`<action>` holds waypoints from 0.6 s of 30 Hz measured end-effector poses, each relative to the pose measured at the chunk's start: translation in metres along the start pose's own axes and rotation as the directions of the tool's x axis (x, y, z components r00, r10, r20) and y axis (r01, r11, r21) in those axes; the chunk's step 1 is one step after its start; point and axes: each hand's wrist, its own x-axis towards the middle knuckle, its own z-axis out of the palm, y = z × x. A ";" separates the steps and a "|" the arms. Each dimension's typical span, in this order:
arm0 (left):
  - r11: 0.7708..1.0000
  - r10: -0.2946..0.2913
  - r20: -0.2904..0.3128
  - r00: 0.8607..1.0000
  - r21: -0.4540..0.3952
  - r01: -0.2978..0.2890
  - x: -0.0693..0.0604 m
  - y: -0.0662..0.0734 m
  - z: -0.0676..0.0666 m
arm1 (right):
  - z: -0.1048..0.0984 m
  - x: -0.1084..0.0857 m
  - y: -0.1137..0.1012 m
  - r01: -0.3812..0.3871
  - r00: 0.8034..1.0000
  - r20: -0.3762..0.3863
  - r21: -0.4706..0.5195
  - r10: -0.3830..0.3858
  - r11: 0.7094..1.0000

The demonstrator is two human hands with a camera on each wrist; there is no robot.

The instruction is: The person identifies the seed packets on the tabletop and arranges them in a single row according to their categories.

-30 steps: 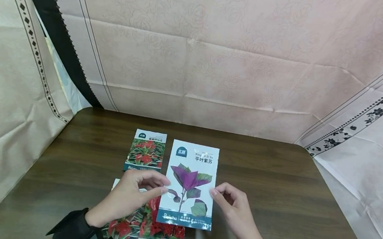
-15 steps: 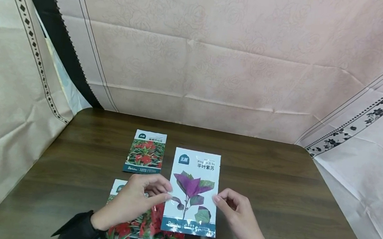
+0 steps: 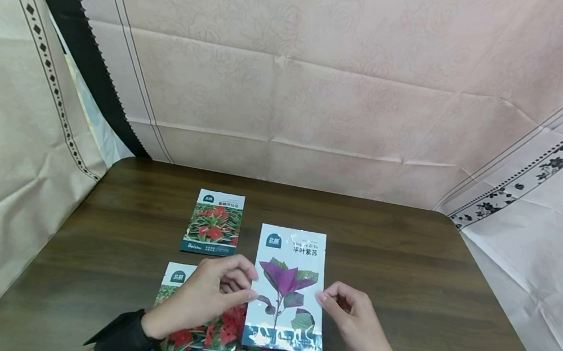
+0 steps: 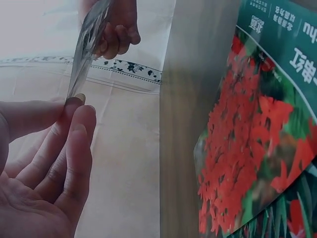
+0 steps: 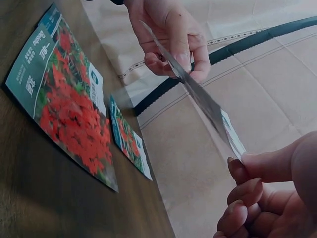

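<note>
A white seed packet [image 3: 288,289] with a purple-leaved plant on its front is held up above the table in the head view. My left hand [image 3: 209,295] pinches its left edge between thumb and fingers. At the opposite edge, my right hand [image 3: 356,321] pinches it the same way. Both wrist views show the packet [image 5: 198,94] nearly edge-on, raised off the tabletop. Below it lies a red-flowered seed packet [image 4: 247,134], partly covered in the head view by the held packet. Another red-flowered packet [image 3: 177,275] lies under my left hand and is mostly hidden.
A smaller red-flowered seed packet [image 3: 213,222] lies farther back on the brown wooden table [image 3: 405,266]. Pale patterned cloth [image 3: 320,89] hangs behind the table's far edge and along both sides.
Both hands have moved slightly right and toward the table's near edge, carrying the purple-plant packet with them. More of the left red-flowered packet now shows. The packets on the table have stayed put.
</note>
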 end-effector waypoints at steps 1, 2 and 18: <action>1.000 0.004 0.009 1.000 -0.004 -0.004 0.000 0.000 0.000 | 0.000 0.000 0.001 -0.003 1.000 0.001 -0.003 0.003 1.000; 1.000 0.009 0.018 1.000 -0.008 -0.008 0.001 0.000 0.001 | -0.001 -0.001 0.001 -0.007 1.000 0.003 -0.005 0.007 1.000; 0.999 0.031 0.104 0.994 -0.026 -0.029 0.001 -0.002 0.015 | -0.010 -0.014 0.013 -0.051 0.997 0.062 -0.046 0.054 0.998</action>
